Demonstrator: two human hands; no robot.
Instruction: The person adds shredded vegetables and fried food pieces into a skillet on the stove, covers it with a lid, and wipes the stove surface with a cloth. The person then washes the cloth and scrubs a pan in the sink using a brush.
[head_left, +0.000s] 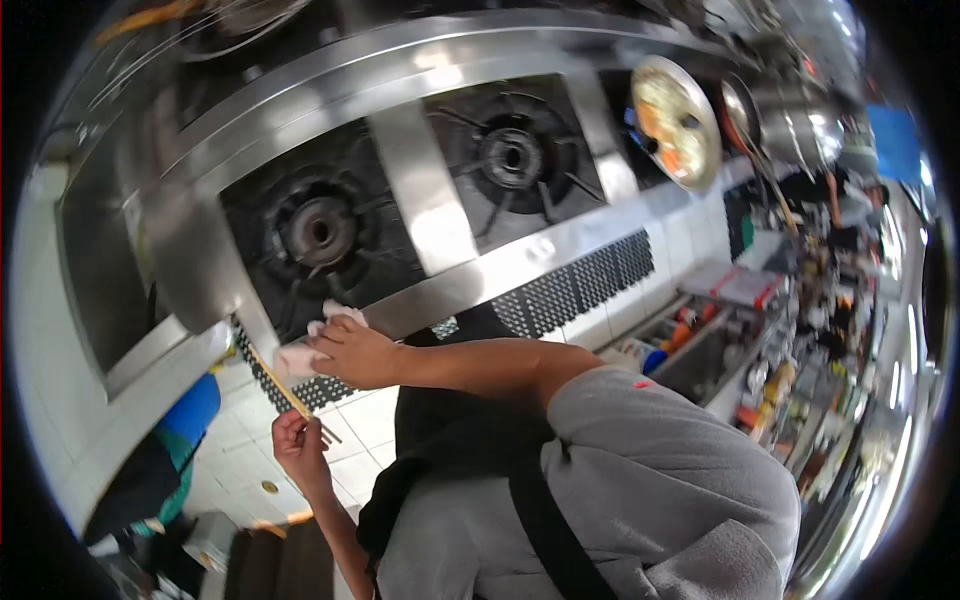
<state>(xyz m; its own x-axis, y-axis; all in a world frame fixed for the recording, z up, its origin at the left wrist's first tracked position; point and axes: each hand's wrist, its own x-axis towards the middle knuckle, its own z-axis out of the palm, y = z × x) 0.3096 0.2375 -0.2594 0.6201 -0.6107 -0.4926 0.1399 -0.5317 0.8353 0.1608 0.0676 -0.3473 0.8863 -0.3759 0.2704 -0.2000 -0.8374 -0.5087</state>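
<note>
The person wears a soft, plain grey shirt [690, 470], with loose folds to the right of a black strap [550, 525]. The strap is broad and flat, and a black apron [465, 430] spreads beyond its upper end. Up and right from the strap, the short right sleeve [605, 405] ends above the elbow and carries a small, bright red mark [642, 385]. Both forearms are bare.

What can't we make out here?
All in the head view:
Cloth: partly hidden by the right hand.
Thin stick: partly hidden by the left hand's fingers; one piece or several, unclear.
Food in the pan: too blurred to identify.
Round thing at top left: cut off by the top edge.
</note>
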